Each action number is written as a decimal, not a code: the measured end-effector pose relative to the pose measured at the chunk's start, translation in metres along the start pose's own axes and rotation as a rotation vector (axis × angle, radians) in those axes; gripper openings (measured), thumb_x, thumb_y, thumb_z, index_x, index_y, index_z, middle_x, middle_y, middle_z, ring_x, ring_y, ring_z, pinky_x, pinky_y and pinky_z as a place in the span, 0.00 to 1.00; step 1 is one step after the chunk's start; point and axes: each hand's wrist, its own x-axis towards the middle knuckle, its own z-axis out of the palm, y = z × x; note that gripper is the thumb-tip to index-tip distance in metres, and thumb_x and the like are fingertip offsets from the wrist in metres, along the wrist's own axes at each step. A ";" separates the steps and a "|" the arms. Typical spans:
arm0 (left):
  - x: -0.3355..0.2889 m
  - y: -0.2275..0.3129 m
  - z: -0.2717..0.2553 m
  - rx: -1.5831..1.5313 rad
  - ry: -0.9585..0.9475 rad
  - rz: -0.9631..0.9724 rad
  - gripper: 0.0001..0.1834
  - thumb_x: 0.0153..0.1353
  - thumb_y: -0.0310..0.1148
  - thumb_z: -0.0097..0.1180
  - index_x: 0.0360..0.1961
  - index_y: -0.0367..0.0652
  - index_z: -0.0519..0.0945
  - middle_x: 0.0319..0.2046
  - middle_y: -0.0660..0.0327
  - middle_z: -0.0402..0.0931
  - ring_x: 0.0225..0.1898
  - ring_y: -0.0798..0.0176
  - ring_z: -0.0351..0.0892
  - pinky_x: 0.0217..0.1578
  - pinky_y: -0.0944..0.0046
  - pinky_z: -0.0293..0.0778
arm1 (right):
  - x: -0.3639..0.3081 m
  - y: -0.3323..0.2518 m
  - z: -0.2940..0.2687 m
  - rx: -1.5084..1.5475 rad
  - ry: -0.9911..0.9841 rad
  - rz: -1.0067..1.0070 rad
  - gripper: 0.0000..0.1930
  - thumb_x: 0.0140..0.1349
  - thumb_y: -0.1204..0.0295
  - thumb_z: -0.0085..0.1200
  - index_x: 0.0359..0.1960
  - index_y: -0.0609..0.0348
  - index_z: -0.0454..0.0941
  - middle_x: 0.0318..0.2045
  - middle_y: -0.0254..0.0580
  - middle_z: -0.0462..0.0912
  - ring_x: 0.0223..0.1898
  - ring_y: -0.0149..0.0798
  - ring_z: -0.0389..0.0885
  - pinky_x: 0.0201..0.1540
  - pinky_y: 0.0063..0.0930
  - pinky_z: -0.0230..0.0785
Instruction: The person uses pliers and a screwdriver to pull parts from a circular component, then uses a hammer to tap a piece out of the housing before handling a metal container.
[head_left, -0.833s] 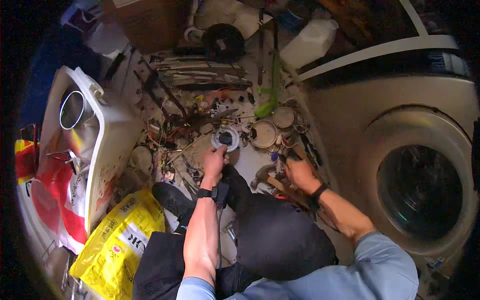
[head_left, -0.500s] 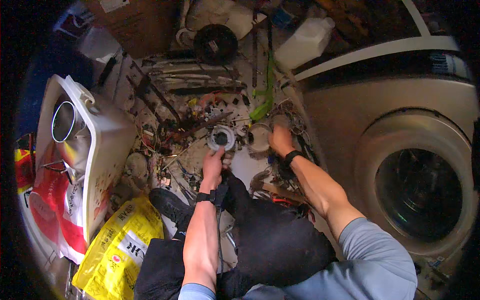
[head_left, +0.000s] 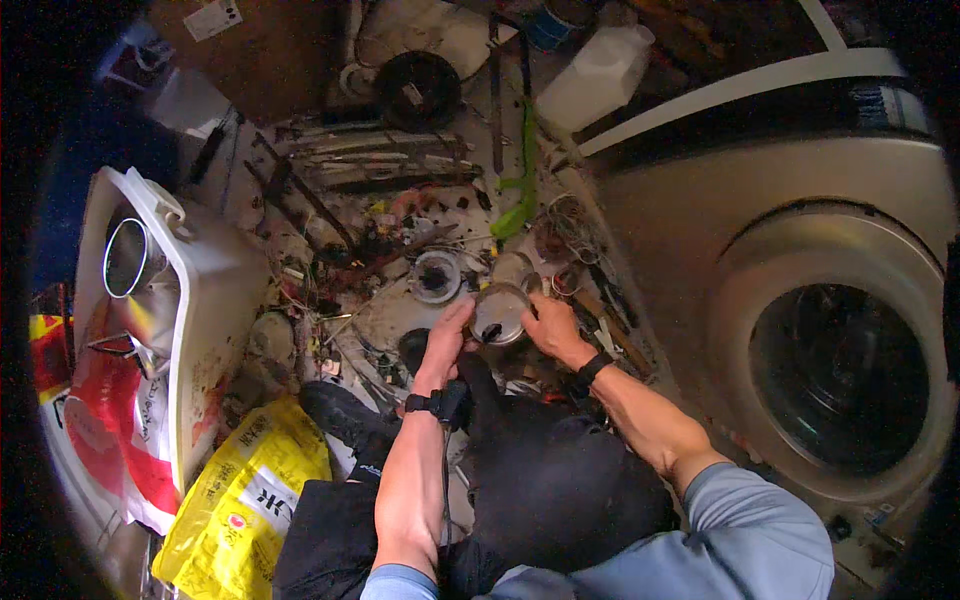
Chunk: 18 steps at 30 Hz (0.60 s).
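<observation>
Rnd tub (head_left: pixel 503 309) held btwn L fingers (head_left: pixel 457 318) & R fingers (head_left: pixel 541 312).

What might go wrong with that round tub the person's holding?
The round tub is between the left hand and the right hand. If it tips, the dark thing that seems to be inside might fall out and get lost among the scattered small parts. The tub might also knock the other round container just beyond it.
</observation>
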 end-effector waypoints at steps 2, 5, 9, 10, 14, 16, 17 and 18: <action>-0.006 0.010 -0.002 0.042 0.016 -0.040 0.27 0.74 0.50 0.53 0.62 0.42 0.78 0.51 0.66 0.81 0.49 0.67 0.78 0.47 0.65 0.75 | 0.000 -0.002 0.002 0.133 0.006 -0.096 0.15 0.64 0.62 0.56 0.43 0.62 0.79 0.37 0.62 0.83 0.41 0.66 0.82 0.44 0.57 0.74; -0.006 0.006 -0.024 0.069 0.030 0.036 0.25 0.74 0.49 0.53 0.62 0.42 0.79 0.51 0.66 0.81 0.49 0.66 0.79 0.47 0.64 0.75 | 0.007 -0.013 0.002 0.165 -0.245 -0.234 0.18 0.66 0.60 0.57 0.48 0.63 0.78 0.41 0.61 0.83 0.46 0.64 0.81 0.49 0.55 0.74; 0.002 -0.005 -0.032 0.478 -0.069 0.250 0.22 0.70 0.44 0.58 0.56 0.40 0.83 0.45 0.61 0.85 0.45 0.66 0.80 0.43 0.60 0.77 | 0.018 -0.003 -0.002 0.289 -0.266 -0.281 0.20 0.67 0.59 0.57 0.52 0.62 0.78 0.44 0.59 0.84 0.49 0.62 0.81 0.54 0.52 0.73; 0.001 -0.009 -0.037 0.479 -0.060 0.242 0.22 0.70 0.44 0.58 0.56 0.40 0.83 0.45 0.61 0.85 0.45 0.66 0.80 0.43 0.60 0.77 | 0.022 -0.007 -0.006 0.247 -0.341 -0.252 0.20 0.67 0.60 0.57 0.53 0.62 0.77 0.47 0.59 0.83 0.52 0.62 0.80 0.56 0.51 0.73; 0.003 -0.020 -0.045 0.696 0.252 0.405 0.17 0.64 0.36 0.61 0.51 0.40 0.85 0.35 0.53 0.86 0.38 0.53 0.84 0.43 0.57 0.77 | 0.050 -0.007 -0.009 -0.016 -0.058 -0.208 0.21 0.65 0.64 0.59 0.55 0.64 0.77 0.54 0.63 0.80 0.57 0.62 0.77 0.58 0.51 0.72; 0.000 -0.021 -0.043 0.774 0.320 0.524 0.16 0.62 0.34 0.60 0.50 0.41 0.85 0.33 0.51 0.85 0.36 0.47 0.84 0.43 0.56 0.77 | 0.062 0.002 -0.001 -0.129 0.030 -0.140 0.20 0.64 0.65 0.59 0.54 0.65 0.77 0.53 0.64 0.79 0.56 0.63 0.77 0.57 0.52 0.73; -0.004 -0.014 -0.034 0.845 0.345 0.552 0.16 0.61 0.31 0.58 0.49 0.41 0.85 0.35 0.50 0.85 0.38 0.42 0.83 0.43 0.54 0.78 | 0.069 0.008 0.000 -0.251 0.129 -0.072 0.20 0.62 0.67 0.59 0.52 0.66 0.77 0.52 0.65 0.79 0.54 0.64 0.77 0.56 0.53 0.73; -0.007 -0.006 -0.028 0.917 0.369 0.580 0.16 0.60 0.28 0.57 0.49 0.41 0.85 0.38 0.49 0.85 0.40 0.38 0.82 0.43 0.52 0.78 | 0.074 0.015 0.001 -0.256 0.132 -0.069 0.20 0.62 0.67 0.59 0.52 0.66 0.77 0.52 0.65 0.79 0.54 0.64 0.77 0.56 0.53 0.73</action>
